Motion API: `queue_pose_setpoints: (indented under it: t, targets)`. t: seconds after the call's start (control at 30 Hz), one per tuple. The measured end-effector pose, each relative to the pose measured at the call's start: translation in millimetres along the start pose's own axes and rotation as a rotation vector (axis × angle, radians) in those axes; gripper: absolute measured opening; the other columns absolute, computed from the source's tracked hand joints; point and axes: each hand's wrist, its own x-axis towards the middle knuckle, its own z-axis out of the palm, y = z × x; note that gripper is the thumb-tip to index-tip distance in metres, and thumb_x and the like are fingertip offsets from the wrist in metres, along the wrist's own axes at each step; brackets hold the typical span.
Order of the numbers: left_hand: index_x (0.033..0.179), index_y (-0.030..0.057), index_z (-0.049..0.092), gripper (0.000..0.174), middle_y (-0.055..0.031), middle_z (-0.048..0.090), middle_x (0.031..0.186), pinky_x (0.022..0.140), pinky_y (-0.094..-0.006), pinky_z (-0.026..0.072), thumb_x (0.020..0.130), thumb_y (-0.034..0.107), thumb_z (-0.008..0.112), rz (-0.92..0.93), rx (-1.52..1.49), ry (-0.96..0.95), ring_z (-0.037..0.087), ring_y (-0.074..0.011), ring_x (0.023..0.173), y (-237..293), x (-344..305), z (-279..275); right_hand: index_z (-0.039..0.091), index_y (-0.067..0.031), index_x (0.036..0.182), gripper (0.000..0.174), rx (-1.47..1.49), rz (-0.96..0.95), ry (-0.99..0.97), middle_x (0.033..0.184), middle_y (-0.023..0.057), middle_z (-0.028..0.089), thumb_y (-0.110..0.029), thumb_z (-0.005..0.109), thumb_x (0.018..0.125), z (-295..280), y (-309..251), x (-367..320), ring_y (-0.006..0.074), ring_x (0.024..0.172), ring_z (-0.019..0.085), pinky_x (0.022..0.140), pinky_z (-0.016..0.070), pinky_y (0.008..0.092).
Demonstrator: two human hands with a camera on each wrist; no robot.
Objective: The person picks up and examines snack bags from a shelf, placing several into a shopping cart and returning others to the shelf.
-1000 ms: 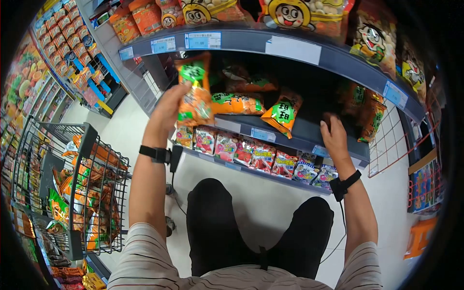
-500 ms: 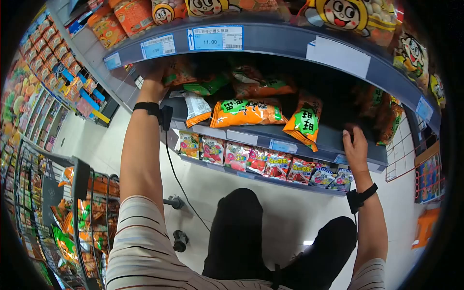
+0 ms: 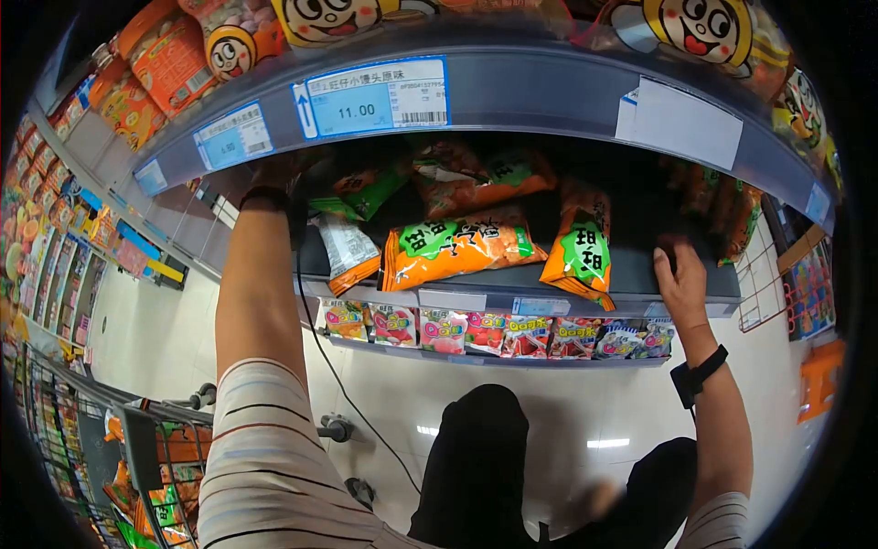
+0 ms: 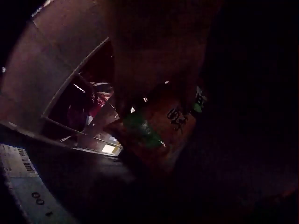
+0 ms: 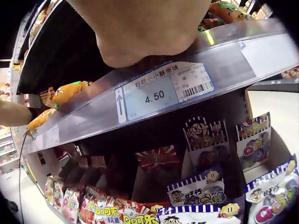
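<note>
My left hand (image 4: 156, 60) reaches deep into the left end of the middle shelf, in heavy shadow. In the left wrist view its dark fingers grip the top of an orange snack bag (image 4: 161, 135) with a green patch. Over at the right, my right hand (image 3: 684, 284) rests at the shelf's front edge (image 3: 640, 302), holding nothing, its fingertips in shadow. Between the hands lie an orange snack bag (image 3: 462, 252) on its side, another orange bag (image 3: 583, 247) pointing outward, and a silver-backed bag (image 3: 347, 252). More orange bags (image 3: 494, 178) lie behind them.
An upper shelf (image 3: 530, 101) with price tags overhangs the hands. Small gummy packets (image 3: 444, 329) line the shelf below. A wire shopping cart (image 3: 137, 439) holding orange bags stands at lower left. Wire mesh (image 3: 764, 297) borders the right end.
My left hand has carried the orange bag from in front of the shelf into its left end. The head view has come closer to the shelf. My right hand stays at the shelf edge.
</note>
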Motion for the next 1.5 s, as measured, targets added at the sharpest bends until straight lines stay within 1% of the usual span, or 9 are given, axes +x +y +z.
queue_pose_setpoints:
  t: [0.7, 0.93, 1.0, 1.07, 1.1, 1.17, 1.27, 1.37, 1.5]
  targets:
    - [0.142, 0.0068, 0.054, 0.067, -0.0151, 0.061, 0.139, 0.107, -0.0454, 0.0484, 0.092, 0.048, 0.072, -0.024, -0.173, -0.1, 0.059, -0.0292, 0.127, 4, -10, -1, 0.067, -0.0024, 0.111, 0.021, -0.059, 0.003, -0.058, 0.102, 0.0201, 0.069, -0.017, 0.062, 0.096, -8, -9, 2, 0.0398, 0.097, 0.067, 0.086, 0.0529, 0.043]
    - [0.144, 0.0071, 0.053, 0.07, -0.0148, 0.06, 0.141, 0.109, -0.0448, 0.0467, 0.092, 0.051, 0.072, -0.229, -0.567, -0.582, 0.057, -0.0294, 0.129, 69, -62, -9, 0.067, -0.0033, 0.116, 0.026, -0.015, 0.015, -0.117, 0.1, 0.0203, 0.071, -0.019, 0.063, 0.095, -9, 1, 9, 0.0375, 0.093, 0.069, 0.084, 0.054, 0.0422]
    - [0.145, 0.0071, 0.053, 0.071, -0.0147, 0.06, 0.142, 0.11, -0.0446, 0.0462, 0.092, 0.051, 0.072, -0.231, -0.227, -0.707, 0.057, -0.0294, 0.13, 79, -72, 1, 0.067, -0.0031, 0.116, 0.028, -0.002, 0.062, -0.213, 0.099, 0.0204, 0.071, -0.019, 0.063, 0.094, -17, 1, 20, 0.0356, 0.09, 0.069, 0.083, 0.0543, 0.0416]
    - [0.146, 0.0047, 0.052, 0.075, -0.0152, 0.059, 0.143, 0.109, -0.0419, 0.046, 0.094, 0.056, 0.068, -0.09, 0.438, -0.788, 0.056, -0.0302, 0.131, 82, -77, 9, 0.067, -0.0026, 0.115, 0.028, 0.07, 0.175, -0.34, 0.097, 0.0202, 0.071, -0.019, 0.063, 0.093, -25, -4, 35, 0.0331, 0.087, 0.069, 0.081, 0.0544, 0.0407]
    - [0.145, 0.0038, 0.054, 0.075, -0.0155, 0.06, 0.142, 0.107, -0.0409, 0.0465, 0.094, 0.057, 0.067, -0.029, 0.683, -0.821, 0.057, -0.0304, 0.13, 84, -81, 12, 0.067, -0.0016, 0.114, 0.027, 0.114, 0.13, -0.276, 0.096, 0.0194, 0.071, -0.018, 0.063, 0.093, -24, -11, 39, 0.0297, 0.086, 0.069, 0.08, 0.054, 0.0394]
    - [0.135, 0.0028, 0.063, 0.066, -0.0159, 0.067, 0.133, 0.101, -0.0403, 0.0495, 0.093, 0.054, 0.069, 0.012, 0.813, -0.864, 0.063, -0.0304, 0.12, 82, -90, 17, 0.067, -0.0015, 0.115, 0.028, 0.202, 0.067, -0.226, 0.096, 0.0195, 0.071, -0.019, 0.063, 0.094, -27, -45, 49, 0.03, 0.086, 0.069, 0.08, 0.054, 0.0396]
    - [0.122, 0.0025, 0.07, 0.05, -0.0158, 0.074, 0.114, 0.091, -0.0401, 0.0526, 0.092, 0.044, 0.072, 0.054, 0.71, -0.883, 0.069, -0.0287, 0.102, 40, -95, 14, 0.068, -0.0018, 0.119, 0.033, 0.266, 0.007, -0.256, 0.101, 0.0226, 0.071, -0.024, 0.064, 0.095, -23, -91, 58, 0.0374, 0.09, 0.069, 0.082, 0.0539, 0.0414]
    - [0.121, -0.0004, 0.071, 0.044, -0.0155, 0.074, 0.117, 0.096, -0.037, 0.0518, 0.095, 0.036, 0.073, -0.001, 0.578, -0.871, 0.066, -0.0255, 0.104, 66, -116, 23, 0.068, -0.0016, 0.122, 0.038, 0.283, -0.079, -0.306, 0.106, 0.0249, 0.071, -0.027, 0.066, 0.094, -13, -133, 61, 0.0422, 0.096, 0.068, 0.086, 0.0537, 0.0432]
    - [0.12, -0.0005, 0.071, 0.038, -0.0157, 0.074, 0.117, 0.097, -0.0376, 0.0518, 0.098, 0.03, 0.07, 0.09, 0.431, -0.88, 0.066, -0.0241, 0.104, 70, -132, 27, 0.065, 0.0002, 0.129, 0.046, 0.388, -0.189, -0.297, 0.11, 0.0281, 0.07, -0.029, 0.067, 0.093, 12, -174, 66, 0.0446, 0.104, 0.067, 0.09, 0.0527, 0.046]
